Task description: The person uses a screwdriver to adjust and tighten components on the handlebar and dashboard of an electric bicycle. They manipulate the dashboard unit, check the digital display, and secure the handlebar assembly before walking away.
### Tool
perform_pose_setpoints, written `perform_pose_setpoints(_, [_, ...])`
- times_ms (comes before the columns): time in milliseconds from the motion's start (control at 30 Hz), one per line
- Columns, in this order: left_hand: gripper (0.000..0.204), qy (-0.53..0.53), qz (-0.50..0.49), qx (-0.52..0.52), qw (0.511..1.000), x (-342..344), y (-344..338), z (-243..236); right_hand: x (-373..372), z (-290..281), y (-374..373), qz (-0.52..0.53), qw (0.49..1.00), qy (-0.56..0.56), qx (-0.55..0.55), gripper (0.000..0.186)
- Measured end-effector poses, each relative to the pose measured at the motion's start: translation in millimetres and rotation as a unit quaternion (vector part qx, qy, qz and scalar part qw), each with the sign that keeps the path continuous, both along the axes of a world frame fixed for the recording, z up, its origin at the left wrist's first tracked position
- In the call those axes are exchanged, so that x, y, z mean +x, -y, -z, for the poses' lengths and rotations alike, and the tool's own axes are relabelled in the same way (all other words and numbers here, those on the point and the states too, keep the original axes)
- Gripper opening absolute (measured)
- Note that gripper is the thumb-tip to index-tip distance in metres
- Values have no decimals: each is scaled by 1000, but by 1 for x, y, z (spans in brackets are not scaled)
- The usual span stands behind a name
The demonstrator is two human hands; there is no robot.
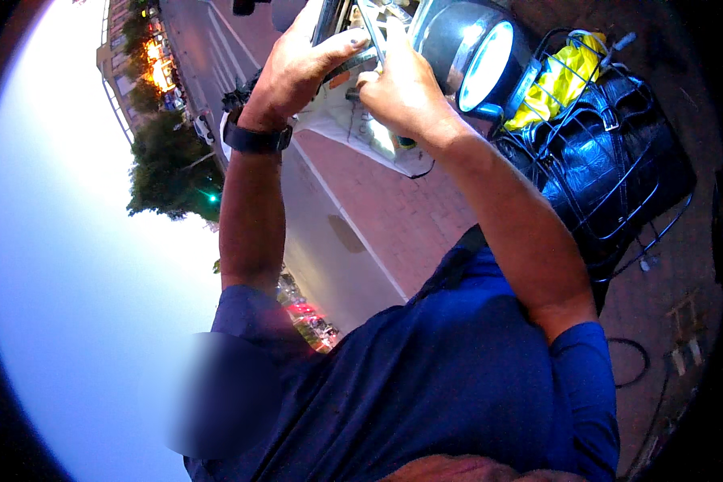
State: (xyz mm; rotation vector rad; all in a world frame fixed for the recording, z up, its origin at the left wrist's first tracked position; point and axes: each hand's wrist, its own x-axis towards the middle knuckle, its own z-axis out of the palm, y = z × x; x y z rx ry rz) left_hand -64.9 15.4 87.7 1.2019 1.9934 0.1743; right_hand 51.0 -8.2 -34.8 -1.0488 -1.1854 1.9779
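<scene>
My left hand [297, 68], with a dark watch [257, 136] on its wrist, reaches up to the top edge. Its thumb lies along the rim of a lit, cluttered holder, and its other fingers are partly cut off. Beside it, my right hand [406, 92] is closed around a slim grey metal rod-like tool [369, 28], whose upper end leaves the picture. Below both hands hangs a white printed bag [337, 124]. Just right of my right hand is a glossy dark rounded housing [450, 40] with a bright white round face [488, 66].
At right, a black quilted leather-like bag [594, 153] sits against a bent wire rack with a yellow plastic bag [558, 84]. Brick paving [377, 201] borders a road [321, 217]. Trees [169, 165], parked vehicles and lit shopfronts lie beyond. A cable [635, 361] loops at lower right.
</scene>
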Motion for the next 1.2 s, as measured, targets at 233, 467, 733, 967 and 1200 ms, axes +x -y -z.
perform_pose_setpoints(233, [63, 49, -51, 12, 997, 7, 3, 3, 4, -5, -5, -19, 999, -10, -37, 57])
perform_pose_setpoints(467, [59, 36, -93, 0, 995, 10, 4, 3, -1, -4, 3, 89, 993, -29, -77, 33])
perform_pose_setpoints(733, [63, 94, -81, 13, 992, -2, 5, 2, -14, -2, -3, 147, 971, -140, -128, 12])
perform_pose_setpoints(967, [63, 127, -29, 1, 992, -18, 3, 3, -16, -5, -9, 209, 969, -91, -93, 22])
perform_pose_setpoints(1200, [65, 150, -30, 31, 988, -16, 6, 4, -15, -17, -11, 230, 948, -126, -180, 22])
